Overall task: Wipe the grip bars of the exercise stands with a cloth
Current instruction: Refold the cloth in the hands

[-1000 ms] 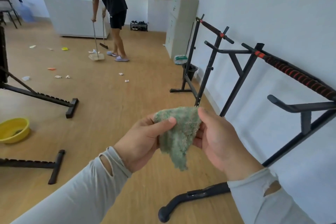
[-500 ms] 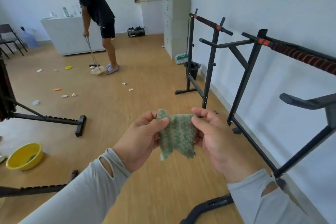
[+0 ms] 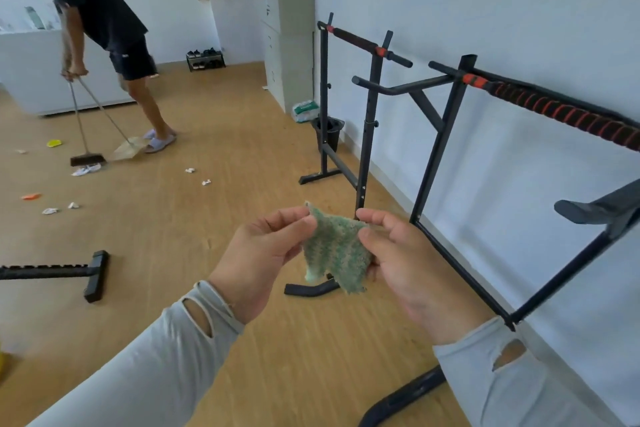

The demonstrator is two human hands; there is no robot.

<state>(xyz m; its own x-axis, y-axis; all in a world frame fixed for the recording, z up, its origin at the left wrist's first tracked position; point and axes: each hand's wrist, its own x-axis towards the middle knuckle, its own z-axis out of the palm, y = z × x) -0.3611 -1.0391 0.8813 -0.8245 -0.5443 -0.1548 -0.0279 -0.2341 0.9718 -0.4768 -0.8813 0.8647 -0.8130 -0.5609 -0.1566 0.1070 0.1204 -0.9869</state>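
The left hand (image 3: pixel 263 253) pinched the upper left corner of the green cloth (image 3: pixel 334 250) between thumb and curled forefinger. The right hand (image 3: pixel 405 263) pinched the cloth's right edge likewise, its other fingers loosely bent behind. The cloth hung spread between the fingertips, well apart from the striped grip bar (image 3: pixel 561 107) up to the right.

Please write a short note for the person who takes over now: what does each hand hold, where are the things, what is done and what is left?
Left hand and right hand: each pinches one side of the small green fuzzy cloth, spread between them at chest height.
Red-and-black wrapped grip bar of the near black stand: up on the right, untouched.
Dark foam grip bar of the far stand: further along the wall.
Done: cloth ready. Left: wipe both bars.
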